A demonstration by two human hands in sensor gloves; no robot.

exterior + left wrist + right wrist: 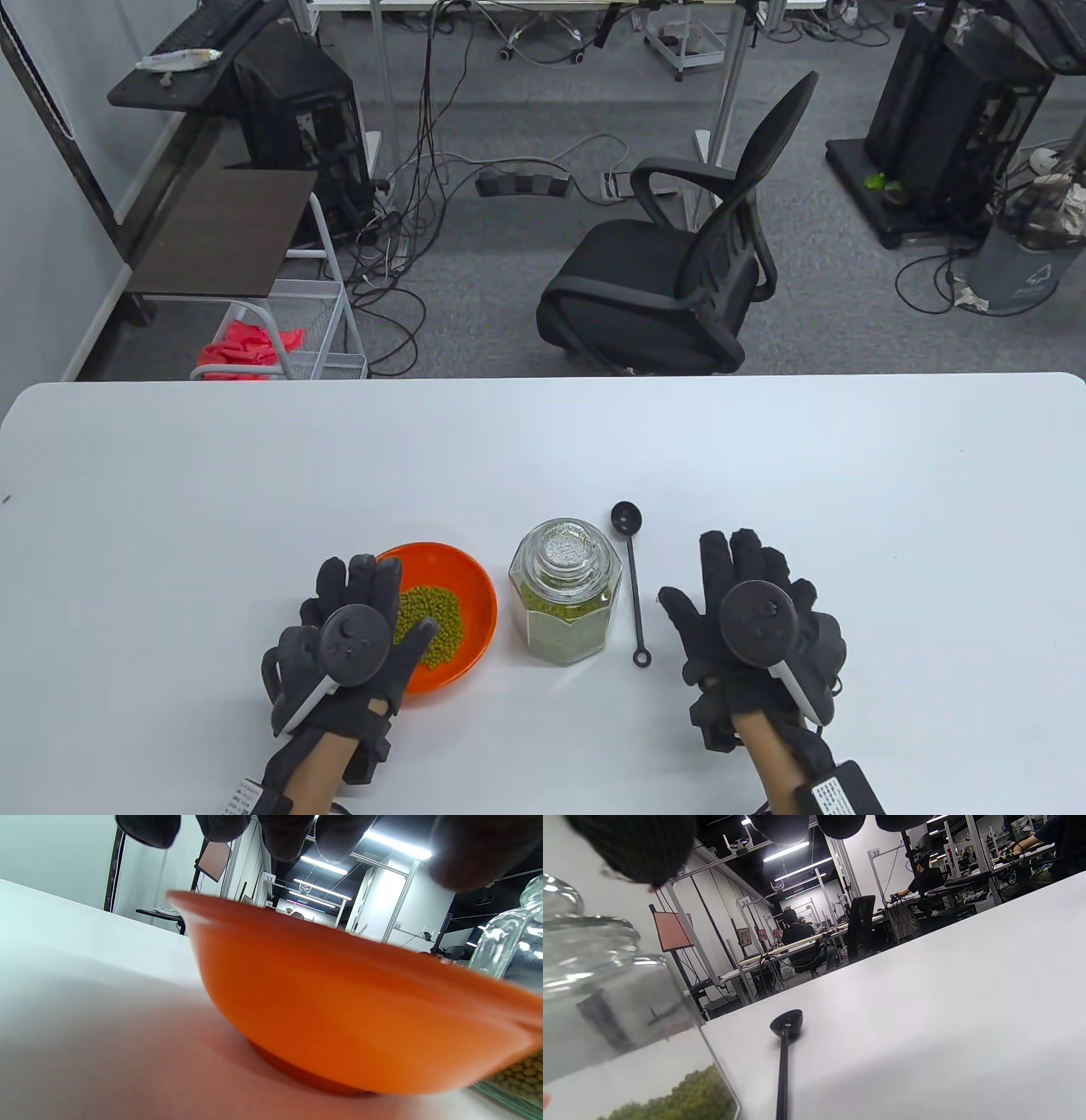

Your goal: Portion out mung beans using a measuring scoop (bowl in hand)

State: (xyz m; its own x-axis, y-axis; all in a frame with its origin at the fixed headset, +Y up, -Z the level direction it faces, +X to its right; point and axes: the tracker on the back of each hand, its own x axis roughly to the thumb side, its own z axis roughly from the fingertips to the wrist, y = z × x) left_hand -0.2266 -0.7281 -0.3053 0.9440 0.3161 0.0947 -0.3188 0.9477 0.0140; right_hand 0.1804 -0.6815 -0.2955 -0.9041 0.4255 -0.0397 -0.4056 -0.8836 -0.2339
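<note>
- An orange bowl (462,586) is seen on the white table (764,458), standing flat on its base in the left wrist view, with a heap of mung beans (431,613) already lying in it.
- Just to the right of the bowl stands a glass jar (566,594), its glass lid (567,544) seated on top; a layer of beans fills roughly its lower half.
- The black measuring scoop (631,580) lies flat on the table just right of the jar, its cup pointing away from the person and its ringed handle end nearer; nothing is touching it.
- The left hand (352,637) is placed over the near left rim of the bowl, fingers spread and hanging above the rim in the wrist view; a firm hold is not shown, and whether the rim is touched at all cannot be told.
- The right hand (755,620) is held flat and spread over the table, right of the scoop, with nothing in it.
- The portioning is judged to be either finished or between rounds: beans are in the bowl, the jar is closed, the scoop is set down.
- If more is wanted, the lid has to be lifted off, the scoop taken up, and the bowl raised in the left hand.
</note>
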